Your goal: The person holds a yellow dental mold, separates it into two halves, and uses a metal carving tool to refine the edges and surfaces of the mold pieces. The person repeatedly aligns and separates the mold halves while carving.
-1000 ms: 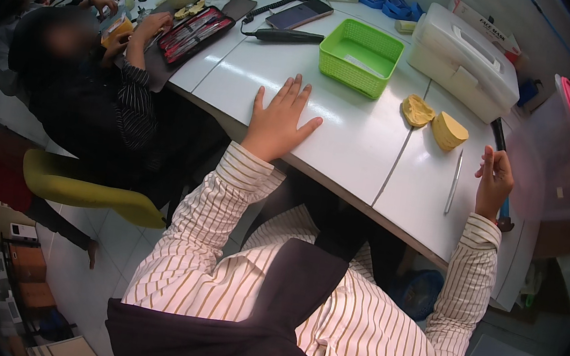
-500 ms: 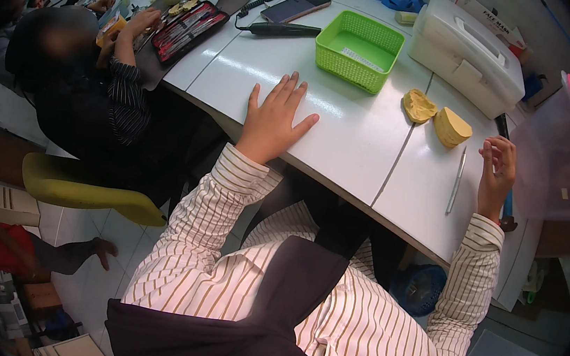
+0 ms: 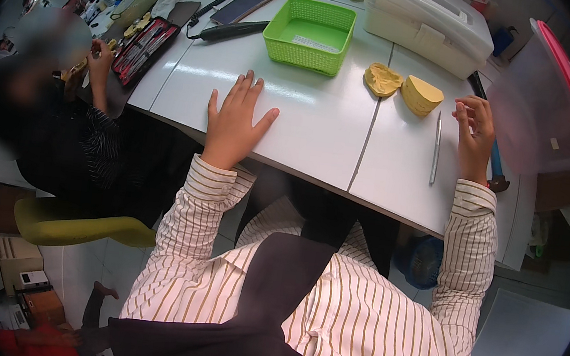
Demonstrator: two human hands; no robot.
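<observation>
Apparently for support, the left hand point(image 3: 235, 124) is laid flat on the worktop point(image 3: 310, 142), thumb splayed, while the right hand point(image 3: 477, 135), half curled, nothing visibly gripped, is held just beside the slim metal tool point(image 3: 435, 151), which is set near two yellow casts point(image 3: 422, 98), presumably for easy reach.

On table point(image 3: 311, 135): case point(image 3: 421, 30) behind casts point(image 3: 421, 97), basket point(image 3: 303, 58) left of case, phone point(image 3: 245, 6) left of basket.
</observation>
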